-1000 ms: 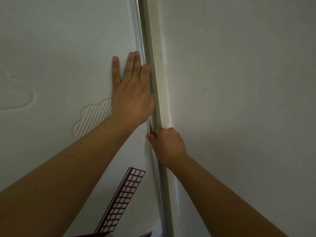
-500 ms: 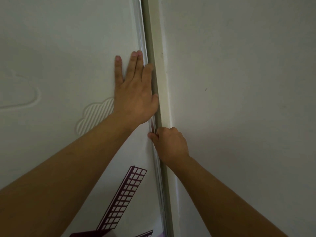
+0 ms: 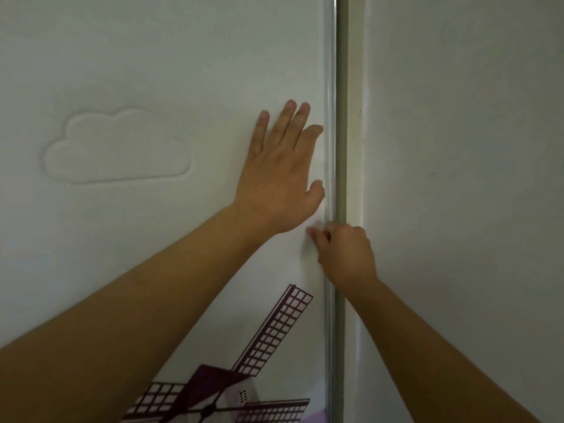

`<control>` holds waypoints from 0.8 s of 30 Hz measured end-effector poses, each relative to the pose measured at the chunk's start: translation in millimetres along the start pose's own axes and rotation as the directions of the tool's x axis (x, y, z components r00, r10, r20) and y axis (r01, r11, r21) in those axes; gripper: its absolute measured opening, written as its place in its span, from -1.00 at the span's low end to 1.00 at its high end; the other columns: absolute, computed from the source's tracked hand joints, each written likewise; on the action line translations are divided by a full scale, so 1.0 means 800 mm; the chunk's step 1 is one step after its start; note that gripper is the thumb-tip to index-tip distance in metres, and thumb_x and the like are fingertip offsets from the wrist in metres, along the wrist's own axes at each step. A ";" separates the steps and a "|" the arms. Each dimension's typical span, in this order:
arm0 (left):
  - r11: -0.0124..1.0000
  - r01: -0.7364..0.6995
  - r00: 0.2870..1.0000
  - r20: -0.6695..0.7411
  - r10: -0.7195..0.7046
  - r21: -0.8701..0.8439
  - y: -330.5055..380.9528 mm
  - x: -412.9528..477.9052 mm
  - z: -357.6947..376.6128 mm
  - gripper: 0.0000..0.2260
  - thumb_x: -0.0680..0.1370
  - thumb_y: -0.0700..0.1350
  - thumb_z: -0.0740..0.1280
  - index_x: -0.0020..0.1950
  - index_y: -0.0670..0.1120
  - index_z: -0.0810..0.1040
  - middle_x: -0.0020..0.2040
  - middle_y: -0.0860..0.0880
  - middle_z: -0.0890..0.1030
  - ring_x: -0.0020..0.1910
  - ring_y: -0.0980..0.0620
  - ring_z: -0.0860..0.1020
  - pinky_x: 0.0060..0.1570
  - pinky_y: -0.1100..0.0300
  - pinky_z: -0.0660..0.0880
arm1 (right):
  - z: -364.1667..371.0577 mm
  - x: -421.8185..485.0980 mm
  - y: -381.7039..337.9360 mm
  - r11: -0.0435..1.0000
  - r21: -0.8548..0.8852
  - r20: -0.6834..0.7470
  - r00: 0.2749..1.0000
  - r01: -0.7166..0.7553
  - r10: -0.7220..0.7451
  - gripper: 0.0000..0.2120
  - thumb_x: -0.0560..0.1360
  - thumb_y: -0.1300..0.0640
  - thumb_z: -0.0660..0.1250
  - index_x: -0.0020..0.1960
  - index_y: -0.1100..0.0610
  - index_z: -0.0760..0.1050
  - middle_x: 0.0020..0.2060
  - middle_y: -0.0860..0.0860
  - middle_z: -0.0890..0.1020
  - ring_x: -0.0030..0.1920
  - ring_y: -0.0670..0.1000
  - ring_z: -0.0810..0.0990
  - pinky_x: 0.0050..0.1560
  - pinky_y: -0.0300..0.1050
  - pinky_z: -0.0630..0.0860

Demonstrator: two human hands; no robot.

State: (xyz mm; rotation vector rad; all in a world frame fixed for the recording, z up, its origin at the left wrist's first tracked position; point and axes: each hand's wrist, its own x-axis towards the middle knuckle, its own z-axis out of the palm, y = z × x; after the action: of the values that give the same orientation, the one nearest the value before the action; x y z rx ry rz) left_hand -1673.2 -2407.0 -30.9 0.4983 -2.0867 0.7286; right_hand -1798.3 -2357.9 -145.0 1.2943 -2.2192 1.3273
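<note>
A white sliding door panel (image 3: 183,71) fills the left of the view, with an embossed cloud (image 3: 119,148) and a purple windmill print (image 3: 244,377). Its silver edge strip (image 3: 331,87) runs top to bottom beside a grey-green frame (image 3: 341,87). My left hand (image 3: 280,175) lies flat on the panel with straight fingers, just left of the strip. My right hand (image 3: 345,254) is curled round the strip's edge below the left hand, thumb on the panel side, fingertips hidden behind the edge.
A plain white wall (image 3: 457,178) takes up the right side, meeting the frame at a narrow white jamb (image 3: 355,117). Both forearms reach in from the bottom corners.
The view has swung, so the door edge now stands upright and further right in the frame. More of the cloud and windmill shows. Both hands keep their places on the panel and edge.
</note>
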 end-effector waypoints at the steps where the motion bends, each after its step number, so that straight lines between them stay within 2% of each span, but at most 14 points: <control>1: 1.000 0.011 1.000 0.002 -0.011 0.004 -0.005 -0.006 -0.008 -0.34 0.56 0.14 0.27 0.61 -0.05 0.20 0.67 -0.12 0.05 0.65 -0.10 -0.07 0.57 -0.17 -0.15 | -0.001 -0.001 -0.011 1.000 -0.001 -0.014 1.000 0.022 -0.022 -0.61 0.65 -0.16 0.24 -0.21 0.08 0.53 -0.33 0.03 0.62 -0.32 0.05 0.64 -0.13 0.05 0.66; 5: 0.998 0.068 0.998 -0.019 -0.068 0.018 -0.032 -0.035 -0.048 -0.37 0.55 0.12 0.29 0.57 -0.04 0.24 0.65 -0.10 0.12 0.65 -0.09 -0.03 0.57 -0.18 -0.13 | -0.004 -0.010 -0.063 0.991 0.050 -0.047 0.991 0.124 -0.122 -0.61 0.63 -0.13 0.28 -0.22 0.13 0.53 -0.40 0.00 0.60 -0.38 0.02 0.61 -0.21 0.00 0.64; 9: 0.994 0.112 0.993 -0.037 -0.111 0.014 -0.068 -0.071 -0.099 -0.39 0.54 0.12 0.29 0.54 -0.05 0.29 0.63 -0.09 0.18 0.64 -0.08 0.03 0.58 -0.16 -0.11 | -0.006 -0.032 -0.125 0.973 0.093 -0.082 0.976 0.210 -0.203 -0.69 0.62 -0.10 0.33 -0.19 0.09 0.54 -0.39 -0.04 0.59 -0.41 -0.04 0.57 -0.30 -0.13 0.54; 12: 0.985 0.163 0.985 -0.047 -0.166 -0.055 -0.097 -0.104 -0.140 -0.42 0.51 0.13 0.33 0.50 -0.03 0.37 0.59 -0.06 0.29 0.61 -0.07 0.15 0.57 -0.12 0.00 | -0.006 -0.051 -0.173 0.953 0.158 -0.106 0.964 0.259 -0.244 -0.71 0.58 -0.12 0.37 0.00 0.12 0.59 -0.30 -0.04 0.61 -0.31 -0.01 0.61 -0.20 -0.04 0.62; 15: 0.968 0.210 0.971 -0.085 -0.222 -0.134 -0.132 -0.145 -0.188 -0.48 0.48 0.11 0.39 0.41 -0.02 0.46 0.46 -0.02 0.44 0.47 -0.03 0.36 0.45 -0.02 0.25 | -0.003 -0.072 -0.225 0.911 0.238 -0.130 0.941 0.337 -0.314 -0.69 0.56 -0.15 0.38 0.16 0.04 0.54 -0.16 -0.10 0.60 -0.19 -0.06 0.61 -0.09 0.00 0.63; 17: 0.953 0.239 0.960 -0.104 -0.260 -0.185 -0.159 -0.175 -0.222 -0.52 0.47 0.09 0.40 0.35 -0.03 0.50 0.36 0.01 0.50 0.34 -0.01 0.45 0.33 0.06 0.33 | 0.002 -0.090 -0.263 0.861 0.314 -0.157 0.916 0.400 -0.368 -0.66 0.53 -0.15 0.42 0.22 -0.02 0.50 -0.05 -0.11 0.58 -0.15 -0.12 0.58 -0.09 -0.09 0.61; 20: 0.911 0.293 0.938 -0.095 -0.332 -0.290 -0.197 -0.219 -0.268 -0.57 0.49 0.06 0.39 0.33 0.00 0.50 0.29 0.06 0.52 0.28 0.04 0.47 0.31 -0.04 0.43 | 0.012 -0.120 -0.318 0.784 0.407 -0.175 0.882 0.470 -0.438 -0.59 0.50 -0.13 0.45 0.28 -0.08 0.45 0.07 -0.15 0.52 -0.05 -0.20 0.55 -0.09 -0.30 0.51; 24: 0.883 0.348 0.915 -0.092 -0.394 -0.316 -0.254 -0.287 -0.336 -0.59 0.49 0.03 0.39 0.33 0.04 0.49 0.28 0.09 0.51 0.29 0.07 0.47 0.28 -0.07 0.46 | 0.029 -0.172 -0.405 0.696 0.504 -0.194 0.852 0.512 -0.487 -0.60 0.50 -0.08 0.45 0.28 -0.10 0.44 0.09 -0.17 0.51 0.02 -0.22 0.53 -0.06 -0.29 0.53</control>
State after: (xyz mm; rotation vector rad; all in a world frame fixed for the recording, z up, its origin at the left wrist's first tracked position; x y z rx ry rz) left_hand -1267.5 -2363.8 -29.1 0.6303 -1.8364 0.2172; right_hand -1458.5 -2360.9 -50.6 1.8584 -1.3065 1.7687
